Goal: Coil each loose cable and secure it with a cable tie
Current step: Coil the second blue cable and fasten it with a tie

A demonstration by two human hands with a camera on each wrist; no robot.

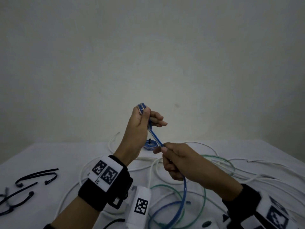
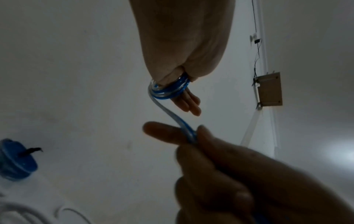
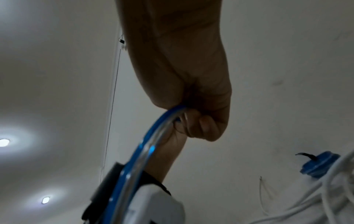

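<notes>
I have the blue cable [image 1: 155, 138] strung between both hands above the counter [image 1: 49, 156]. My left hand [image 1: 142, 119] carries a few tight turns wound round its fingers [image 2: 191, 104], which stick straight out past the wraps while the thumb presses the turns in place. Just below and to the right of it, my right hand [image 1: 179, 161] pinches the running length between thumb and forefinger, the other fingers curled over it, and the rest of the cable drops from under that hand to a loose loop on the counter near my wrists.

The risk I see is the turns sliding off the left fingertips, since those fingers point slightly downward and only the thumb checks them; a hard tug from the right hand would do it. Too little tension, I judge, and the stiff-looking cable springs open instead. The slack below lies over the green cable [image 1: 194, 210] and white cables [image 1: 153, 171], so pulling more up could snag or drag them. The black cable ties [image 1: 38, 176] lie well to the left of my left wrist; reaching for one means freeing a hand, and the coil may unwind. One tied blue coil [image 1: 149, 145] sits beyond the hands.
</notes>
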